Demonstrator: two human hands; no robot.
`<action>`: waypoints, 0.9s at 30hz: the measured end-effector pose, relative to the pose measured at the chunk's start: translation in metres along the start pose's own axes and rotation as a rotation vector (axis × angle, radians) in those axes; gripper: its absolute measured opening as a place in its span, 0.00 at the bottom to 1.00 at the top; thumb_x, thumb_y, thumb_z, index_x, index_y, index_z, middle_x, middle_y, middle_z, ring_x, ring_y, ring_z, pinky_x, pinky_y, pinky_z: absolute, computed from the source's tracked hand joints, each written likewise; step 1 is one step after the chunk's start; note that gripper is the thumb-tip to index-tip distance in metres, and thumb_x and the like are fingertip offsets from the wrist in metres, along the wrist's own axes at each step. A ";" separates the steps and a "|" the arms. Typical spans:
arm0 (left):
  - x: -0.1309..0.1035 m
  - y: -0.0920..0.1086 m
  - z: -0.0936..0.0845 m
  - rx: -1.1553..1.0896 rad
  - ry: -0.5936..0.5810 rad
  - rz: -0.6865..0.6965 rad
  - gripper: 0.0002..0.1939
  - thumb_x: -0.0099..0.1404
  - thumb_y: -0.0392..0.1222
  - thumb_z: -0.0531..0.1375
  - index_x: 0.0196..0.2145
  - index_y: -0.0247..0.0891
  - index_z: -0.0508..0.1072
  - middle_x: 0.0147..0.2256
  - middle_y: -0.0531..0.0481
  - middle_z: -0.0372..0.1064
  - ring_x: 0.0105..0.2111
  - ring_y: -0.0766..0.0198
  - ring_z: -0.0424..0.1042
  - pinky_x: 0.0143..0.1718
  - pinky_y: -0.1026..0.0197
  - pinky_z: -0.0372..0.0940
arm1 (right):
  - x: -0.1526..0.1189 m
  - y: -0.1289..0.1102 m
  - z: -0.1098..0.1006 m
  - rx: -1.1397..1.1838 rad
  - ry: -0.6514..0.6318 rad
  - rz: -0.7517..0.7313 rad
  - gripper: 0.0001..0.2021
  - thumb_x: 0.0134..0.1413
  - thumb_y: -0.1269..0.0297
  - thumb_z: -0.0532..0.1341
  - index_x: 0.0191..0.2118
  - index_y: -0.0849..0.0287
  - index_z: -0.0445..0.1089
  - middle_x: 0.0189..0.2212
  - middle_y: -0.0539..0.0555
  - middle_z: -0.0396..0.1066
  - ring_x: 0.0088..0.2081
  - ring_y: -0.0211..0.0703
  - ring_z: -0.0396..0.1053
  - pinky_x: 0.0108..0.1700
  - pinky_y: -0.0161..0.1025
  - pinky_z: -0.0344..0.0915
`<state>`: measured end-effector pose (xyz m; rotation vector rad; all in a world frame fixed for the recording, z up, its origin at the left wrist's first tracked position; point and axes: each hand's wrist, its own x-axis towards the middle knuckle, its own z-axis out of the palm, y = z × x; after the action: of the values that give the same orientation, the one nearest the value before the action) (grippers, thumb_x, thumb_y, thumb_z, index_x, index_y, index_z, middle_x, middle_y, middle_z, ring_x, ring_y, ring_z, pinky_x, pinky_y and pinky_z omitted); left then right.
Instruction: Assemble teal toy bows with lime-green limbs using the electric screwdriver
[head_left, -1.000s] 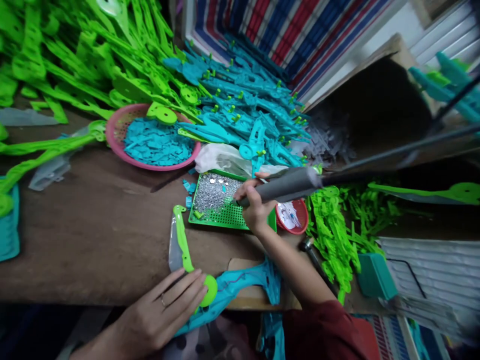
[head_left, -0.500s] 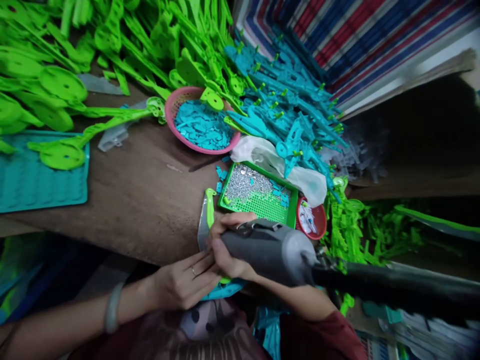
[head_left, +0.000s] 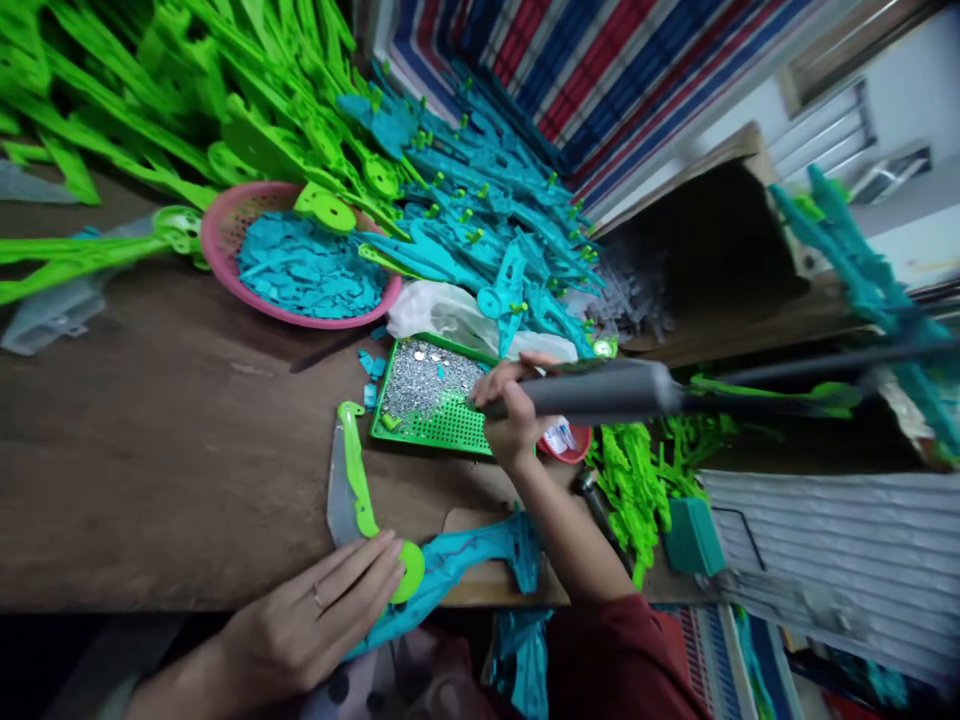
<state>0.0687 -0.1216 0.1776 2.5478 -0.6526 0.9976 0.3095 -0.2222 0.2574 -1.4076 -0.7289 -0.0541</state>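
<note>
My left hand point(head_left: 330, 610) lies with fingers stretched out and side by side on a blue plastic piece point(head_left: 457, 560) at the front edge, beside its round green disc point(head_left: 409, 572). A green arm with a clear blade-like part point(head_left: 351, 475) extends up from there. My right hand point(head_left: 516, 410) is wrapped round a grey cylindrical power tool point(head_left: 600, 390), held over the right end of a green tray point(head_left: 442, 430) of small silver screws. The tool's tip is near the screws, too small to make out.
Blue chips fill a pink basket point(head_left: 217, 250). Behind lie heaps of green parts point(head_left: 247, 130) and blue parts point(head_left: 480, 200). A small red basket point(head_left: 576, 447) is partly hidden by the tool. A teal box point(head_left: 694, 537) stands at the right.
My right hand has moved the tool away from my left hand, up and right to the tray. The blue piece and green disc now show. The view has shifted right.
</note>
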 end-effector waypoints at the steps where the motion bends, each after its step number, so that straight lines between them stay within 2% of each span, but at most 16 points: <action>1: 0.000 0.000 0.000 -0.009 0.008 -0.010 0.21 0.71 0.30 0.47 0.52 0.26 0.76 0.53 0.39 0.75 0.58 0.50 0.71 0.69 0.49 0.56 | 0.006 0.010 -0.004 0.029 0.073 -0.010 0.10 0.58 0.56 0.59 0.44 0.50 0.63 0.18 0.40 0.56 0.17 0.34 0.59 0.23 0.34 0.66; 3: 0.001 0.000 -0.001 -0.034 0.004 -0.027 0.21 0.71 0.29 0.47 0.51 0.27 0.76 0.53 0.40 0.75 0.58 0.51 0.71 0.69 0.49 0.55 | 0.010 0.028 -0.009 0.055 0.161 0.007 0.12 0.54 0.60 0.60 0.44 0.51 0.63 0.18 0.39 0.58 0.17 0.34 0.60 0.22 0.34 0.65; 6: 0.003 0.000 -0.004 -0.078 -0.031 -0.046 0.20 0.71 0.29 0.47 0.52 0.27 0.76 0.54 0.40 0.75 0.60 0.50 0.69 0.69 0.49 0.55 | 0.006 0.040 -0.011 0.044 0.191 0.054 0.13 0.53 0.60 0.61 0.44 0.52 0.62 0.18 0.39 0.60 0.17 0.35 0.60 0.23 0.36 0.66; 11: 0.007 -0.004 -0.013 -0.118 -0.086 -0.038 0.20 0.73 0.30 0.47 0.52 0.26 0.76 0.55 0.40 0.74 0.61 0.49 0.67 0.70 0.49 0.53 | 0.002 0.039 -0.014 0.049 0.179 0.064 0.15 0.53 0.60 0.62 0.45 0.51 0.58 0.18 0.39 0.60 0.17 0.35 0.60 0.22 0.36 0.65; 19: 0.009 -0.018 -0.020 -0.180 -0.187 0.023 0.22 0.72 0.29 0.46 0.55 0.31 0.75 0.58 0.44 0.72 0.62 0.52 0.67 0.73 0.49 0.47 | 0.004 0.042 -0.014 0.060 0.209 0.047 0.14 0.54 0.61 0.62 0.43 0.52 0.58 0.18 0.38 0.61 0.17 0.34 0.61 0.23 0.35 0.65; 23: 0.015 -0.027 -0.019 -0.208 -0.226 0.090 0.20 0.72 0.30 0.49 0.55 0.33 0.75 0.59 0.43 0.71 0.64 0.51 0.64 0.71 0.44 0.51 | 0.004 0.041 -0.013 0.039 0.234 0.056 0.15 0.53 0.59 0.62 0.44 0.52 0.58 0.18 0.38 0.62 0.17 0.34 0.62 0.23 0.35 0.65; 27: 0.017 -0.030 -0.019 -0.168 -0.219 0.115 0.20 0.72 0.30 0.49 0.55 0.31 0.75 0.59 0.41 0.71 0.63 0.50 0.66 0.68 0.45 0.58 | 0.001 0.040 -0.013 0.059 0.246 0.067 0.15 0.52 0.60 0.62 0.44 0.54 0.60 0.19 0.38 0.62 0.17 0.33 0.62 0.23 0.35 0.65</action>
<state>0.0851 -0.0931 0.1991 2.5129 -0.9120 0.6710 0.3340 -0.2252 0.2236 -1.3394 -0.4764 -0.1494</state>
